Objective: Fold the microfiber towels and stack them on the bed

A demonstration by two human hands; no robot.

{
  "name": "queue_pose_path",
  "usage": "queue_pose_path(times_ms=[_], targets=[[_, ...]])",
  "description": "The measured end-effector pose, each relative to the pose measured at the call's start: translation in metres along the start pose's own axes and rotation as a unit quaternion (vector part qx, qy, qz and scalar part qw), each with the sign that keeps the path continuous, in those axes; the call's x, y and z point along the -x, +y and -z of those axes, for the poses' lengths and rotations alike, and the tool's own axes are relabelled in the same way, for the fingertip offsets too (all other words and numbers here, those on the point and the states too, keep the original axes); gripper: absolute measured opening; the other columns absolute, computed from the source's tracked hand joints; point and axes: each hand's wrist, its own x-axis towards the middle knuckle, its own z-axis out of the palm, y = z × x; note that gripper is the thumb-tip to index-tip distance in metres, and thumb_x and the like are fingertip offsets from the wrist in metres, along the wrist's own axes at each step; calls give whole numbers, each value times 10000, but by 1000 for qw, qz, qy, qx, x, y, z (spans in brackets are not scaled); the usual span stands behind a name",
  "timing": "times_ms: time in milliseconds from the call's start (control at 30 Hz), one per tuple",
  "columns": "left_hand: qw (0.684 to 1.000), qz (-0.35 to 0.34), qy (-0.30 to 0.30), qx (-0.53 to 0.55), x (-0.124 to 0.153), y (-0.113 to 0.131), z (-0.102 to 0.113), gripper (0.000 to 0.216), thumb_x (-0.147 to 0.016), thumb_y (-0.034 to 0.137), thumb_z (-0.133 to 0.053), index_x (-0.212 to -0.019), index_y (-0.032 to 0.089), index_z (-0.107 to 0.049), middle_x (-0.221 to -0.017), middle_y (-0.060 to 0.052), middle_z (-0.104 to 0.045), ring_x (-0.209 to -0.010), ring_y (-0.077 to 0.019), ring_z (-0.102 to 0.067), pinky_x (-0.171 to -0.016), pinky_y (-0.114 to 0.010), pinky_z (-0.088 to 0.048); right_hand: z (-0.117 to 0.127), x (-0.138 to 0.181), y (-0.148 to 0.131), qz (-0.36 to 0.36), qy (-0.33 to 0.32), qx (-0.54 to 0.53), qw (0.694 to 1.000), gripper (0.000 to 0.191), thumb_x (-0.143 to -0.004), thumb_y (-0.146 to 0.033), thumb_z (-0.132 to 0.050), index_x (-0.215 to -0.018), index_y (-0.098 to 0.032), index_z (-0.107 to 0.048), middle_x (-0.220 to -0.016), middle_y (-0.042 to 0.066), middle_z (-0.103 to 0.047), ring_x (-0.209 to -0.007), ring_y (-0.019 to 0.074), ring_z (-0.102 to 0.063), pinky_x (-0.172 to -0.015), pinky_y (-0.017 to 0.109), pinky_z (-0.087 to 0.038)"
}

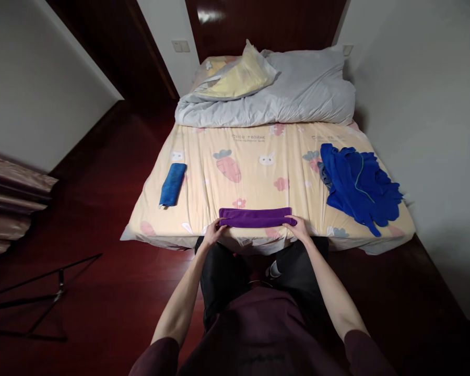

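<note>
Where the bed (203,188) ends nearest the person, a purple cloth (255,217) folded into a long narrow strip lies along the bed's foot edge, about midway across it. The left hand (212,233) pinches one end of the strip and the right hand (298,228) pinches the other, fingers curled over the fabric and both wrists just off the bed's edge. Bare cartoon-print sheet lies open across the middle of the bed. A folded blue cloth (173,184) lies near the bed's left edge, and a loose blue pile (358,188) sits at its right edge, close to the white wall (434,130). A grey duvet (297,94) and a yellow pillow (235,78) are bunched at the bed's head. Dark red floor (102,209) runs along the bed's left side. The thumbs are hard to make out, and the person's legs hide the bed's base.
</note>
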Motion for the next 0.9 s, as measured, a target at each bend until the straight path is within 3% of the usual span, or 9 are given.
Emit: queue_pose_path(times_ms=[167, 367, 633, 900], targets=[[993, 27, 58, -99, -17, 5, -3, 415, -943, 527, -542, -1152, 182, -637, -1075, -132, -753, -974, -272, -716, -884, -390, -559, -8, -11, 13, -49, 59, -29, 997, 531, -715, -589, -793, -1047, -175, -755, -1031, 127, -778, -961, 296, -719, -896, 440, -581], [977, 79, 104, -170, -38, 3, -8, 383, -998, 515, -450, -998, 180, -636, -1022, -186, -736, -1056, -344, -690, -908, -433, -513, -15, -31, 20, -80, 72, -39, 993, 469, -748, -639, -740, -886, -191, -717, -872, 118, -763, -802, 270, -706, -737, 385, -582], [969, 107, 97, -201, -46, 0, -7, 417, -1004, 519, -444, -1028, 164, -661, -1058, -203, -747, -1056, -349, -707, -893, -408, -507, -13, -39, 22, -100, 68, 24, 992, 359, -790, -544, -719, -843, -190, -713, -814, 109, -755, -730, 251, -690, -713, 373, -570], [963, 114, 99, -225, -49, 4, -9, 399, -1009, 489, -442, -1013, 162, -671, -997, -206, -756, -1023, -351, -719, -859, -405, -520, -17, -43, 18, -127, 62, 92, 986, 261, -827, -423, -697, -945, -191, -711, -952, 118, -754, -891, 271, -705, -858, 419, -564]])
